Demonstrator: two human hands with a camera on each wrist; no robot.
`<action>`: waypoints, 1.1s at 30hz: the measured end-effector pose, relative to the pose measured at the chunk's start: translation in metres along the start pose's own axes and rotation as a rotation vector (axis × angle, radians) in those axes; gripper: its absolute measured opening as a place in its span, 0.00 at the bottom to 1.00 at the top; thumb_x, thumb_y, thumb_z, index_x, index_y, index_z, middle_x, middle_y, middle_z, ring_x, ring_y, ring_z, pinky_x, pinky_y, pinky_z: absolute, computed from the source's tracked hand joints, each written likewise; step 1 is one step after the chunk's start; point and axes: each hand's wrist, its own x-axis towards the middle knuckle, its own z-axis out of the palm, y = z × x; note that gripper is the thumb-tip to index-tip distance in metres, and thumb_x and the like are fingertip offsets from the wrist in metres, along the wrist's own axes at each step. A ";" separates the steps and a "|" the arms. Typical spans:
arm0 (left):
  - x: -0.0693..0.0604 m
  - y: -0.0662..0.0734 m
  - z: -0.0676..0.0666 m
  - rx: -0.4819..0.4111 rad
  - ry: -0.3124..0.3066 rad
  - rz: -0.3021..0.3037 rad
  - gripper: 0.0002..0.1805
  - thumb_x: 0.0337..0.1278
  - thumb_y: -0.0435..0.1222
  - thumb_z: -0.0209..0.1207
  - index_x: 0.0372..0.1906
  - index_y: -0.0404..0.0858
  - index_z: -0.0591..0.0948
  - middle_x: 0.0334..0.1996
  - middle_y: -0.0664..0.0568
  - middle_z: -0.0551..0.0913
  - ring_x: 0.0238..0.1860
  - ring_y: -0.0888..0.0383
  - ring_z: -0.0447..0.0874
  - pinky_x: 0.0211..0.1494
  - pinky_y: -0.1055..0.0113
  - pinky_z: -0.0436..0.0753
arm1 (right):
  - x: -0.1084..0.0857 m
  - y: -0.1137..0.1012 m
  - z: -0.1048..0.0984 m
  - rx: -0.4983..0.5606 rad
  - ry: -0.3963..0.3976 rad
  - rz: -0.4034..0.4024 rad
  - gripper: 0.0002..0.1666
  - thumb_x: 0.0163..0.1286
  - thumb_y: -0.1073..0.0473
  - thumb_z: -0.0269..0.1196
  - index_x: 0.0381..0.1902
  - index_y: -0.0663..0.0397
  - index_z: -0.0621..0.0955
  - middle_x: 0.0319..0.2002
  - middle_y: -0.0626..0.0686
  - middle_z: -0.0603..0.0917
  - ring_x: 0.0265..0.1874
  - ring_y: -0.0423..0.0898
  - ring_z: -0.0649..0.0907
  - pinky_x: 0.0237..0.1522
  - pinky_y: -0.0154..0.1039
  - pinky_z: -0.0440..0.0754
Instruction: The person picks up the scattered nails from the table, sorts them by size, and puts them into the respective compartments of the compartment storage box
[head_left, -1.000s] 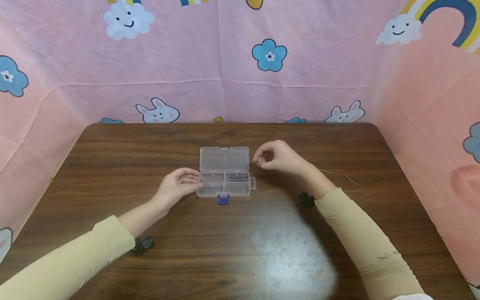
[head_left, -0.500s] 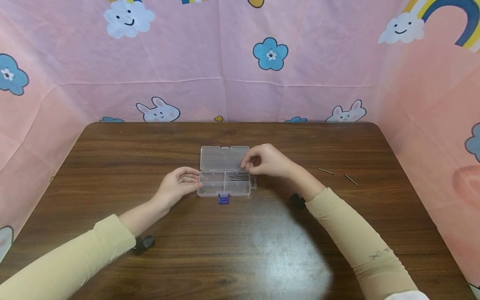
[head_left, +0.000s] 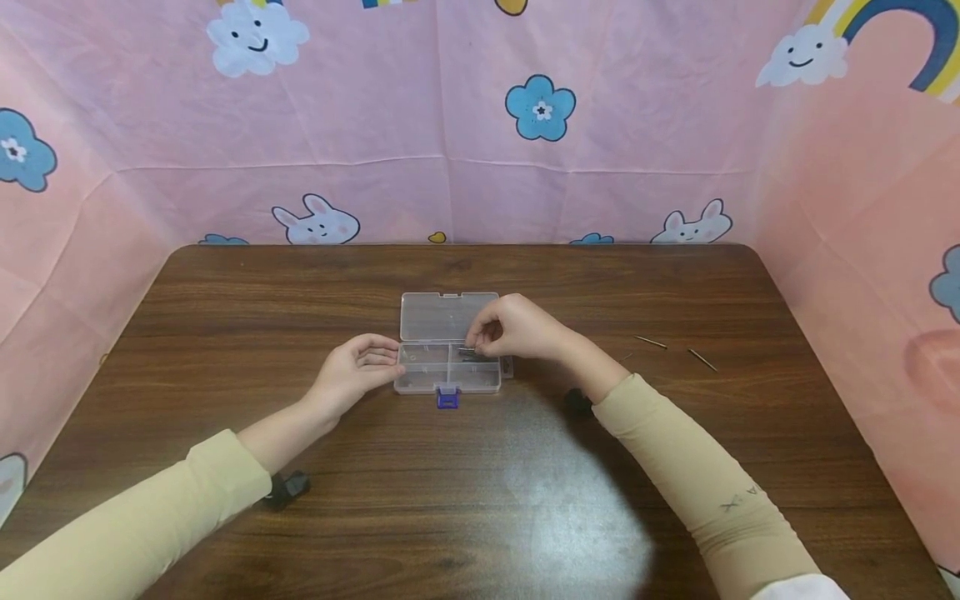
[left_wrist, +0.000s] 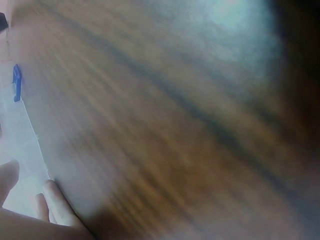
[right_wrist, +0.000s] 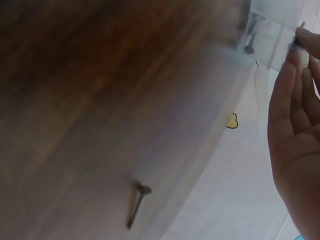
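A clear plastic compartment box lies with its lid flipped back and its blue latch at the front. My left hand grips the box's left end between thumb and fingers. Over the back right compartment, my right hand pinches a thin metal nail between thumb and fingertips. More nails lie in that compartment, partly hidden by the fingers in the head view. In the left wrist view, the thumb is at the box, which is cut off by the frame.
To the right on the wooden table lie two loose nails, a nearer-in one and one farther right. Dark wrist devices show below both forearms. A pink patterned cloth hangs behind the table and along both sides.
My right hand has moved left and slightly down, from beside the lid to over the back right compartment, carrying the nail. The left hand and the box have stayed in place.
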 end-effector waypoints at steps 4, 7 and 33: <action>0.000 0.001 0.001 -0.003 -0.001 -0.001 0.27 0.67 0.34 0.70 0.65 0.28 0.76 0.61 0.34 0.83 0.47 0.69 0.83 0.52 0.80 0.84 | 0.001 0.000 0.003 -0.046 -0.005 -0.009 0.09 0.67 0.70 0.67 0.38 0.55 0.92 0.36 0.50 0.93 0.34 0.37 0.86 0.40 0.29 0.85; 0.000 0.001 0.002 -0.001 -0.005 -0.004 0.27 0.67 0.34 0.70 0.66 0.28 0.76 0.61 0.33 0.82 0.47 0.70 0.83 0.52 0.80 0.84 | 0.000 0.001 0.004 -0.096 -0.005 -0.011 0.08 0.67 0.69 0.68 0.37 0.53 0.92 0.37 0.49 0.93 0.35 0.38 0.87 0.41 0.29 0.86; 0.001 0.000 -0.002 0.019 -0.013 -0.009 0.28 0.68 0.36 0.70 0.66 0.29 0.76 0.59 0.36 0.84 0.48 0.69 0.85 0.51 0.78 0.85 | -0.048 0.016 -0.044 0.105 0.191 0.064 0.09 0.67 0.73 0.70 0.45 0.64 0.90 0.41 0.58 0.90 0.41 0.48 0.86 0.48 0.44 0.91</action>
